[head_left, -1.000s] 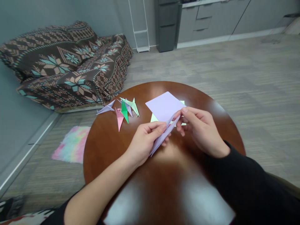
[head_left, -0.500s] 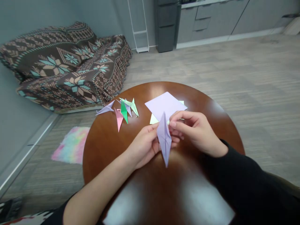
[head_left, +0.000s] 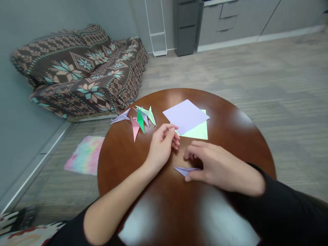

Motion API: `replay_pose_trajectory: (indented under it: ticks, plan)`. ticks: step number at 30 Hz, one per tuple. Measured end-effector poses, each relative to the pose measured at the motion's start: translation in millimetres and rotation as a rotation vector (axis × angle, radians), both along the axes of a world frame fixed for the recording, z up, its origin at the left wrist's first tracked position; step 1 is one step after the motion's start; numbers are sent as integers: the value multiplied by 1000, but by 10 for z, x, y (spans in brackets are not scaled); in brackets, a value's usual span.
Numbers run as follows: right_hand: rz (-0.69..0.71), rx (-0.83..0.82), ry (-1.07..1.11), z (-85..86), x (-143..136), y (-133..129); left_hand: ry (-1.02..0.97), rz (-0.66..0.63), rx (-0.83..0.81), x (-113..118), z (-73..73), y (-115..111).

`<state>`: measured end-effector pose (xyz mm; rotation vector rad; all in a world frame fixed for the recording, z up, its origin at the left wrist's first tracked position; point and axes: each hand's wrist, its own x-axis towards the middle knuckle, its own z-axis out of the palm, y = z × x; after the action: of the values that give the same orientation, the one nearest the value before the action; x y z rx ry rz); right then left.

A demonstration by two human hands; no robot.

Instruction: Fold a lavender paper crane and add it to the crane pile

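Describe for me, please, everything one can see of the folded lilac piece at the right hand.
The folded lilac piece looks like paper, narrow, creased lengthwise, with a sharp tip pointing to the person's left. It appears to lie on the brown table. The right hand hides its other end; the thumb overlaps its near edge, though contact is unclear.

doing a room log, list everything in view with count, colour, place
table: 1, brown, round, centre
folded paper: 1, purple, near centre
flat sheet: 1, purple, on green paper
green paper: 1 visible, pale, beneath flat sheet
folded figures: 5 (2 purple, 2 green, 1 pink), table's far left
sofa: 1, brown patterned, upper left
floor: 1, grey, around table
mat: 1, pastel, floor, left
rack: 1, white, upper centre
drawer unit: 1, dark grey, beside rack
cabinets: several, grey, upper right
left hand: 1, black sleeve, near flat sheet
right hand: 1, black sleeve, touching folded paper
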<state>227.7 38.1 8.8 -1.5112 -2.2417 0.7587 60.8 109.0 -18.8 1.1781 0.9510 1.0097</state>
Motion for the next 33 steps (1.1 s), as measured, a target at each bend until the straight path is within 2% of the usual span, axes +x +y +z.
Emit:
replay_pose_trajectory:
  ticks: [3, 5, 7, 9, 11, 14, 17, 20, 22, 27, 33]
  plan:
    - [35, 28, -204, -33, -13, -101, 25, -18, 0, 6, -3, -6]
    - [46, 4, -163, -74, 2, -71, 39, -33, -14, 12, -9, -12]
    - [43, -37, 7, -111, 40, 17, 41, -27, -27, 12, -20, -9]
    - [-53, -37, 227, -135, 81, 116, 20, -13, -42, 6, -26, -3]
    - [-215, 62, 440, -143, 102, 183, -23, -29, -56, -3, -17, -7]
    - [-380, 271, 507, -138, 85, 201, -48, -149, -21, -1, 28, -44]
    - [-351, 398, 399, -122, 43, 168, 8, -216, 86, 15, 76, -82]
    - [-262, 412, 353, -108, 9, 142, 36, -163, 121, 20, 86, -76]
    - [-248, 412, 387, -106, -7, 140, 31, -137, 113, 16, 80, -57]
    - [-328, 448, 520, -108, -42, 167, 1, -98, 131, 4, 101, -47]
    - [-318, 331, 622, -72, -71, 195, 72, -92, 215, -25, 135, -73]
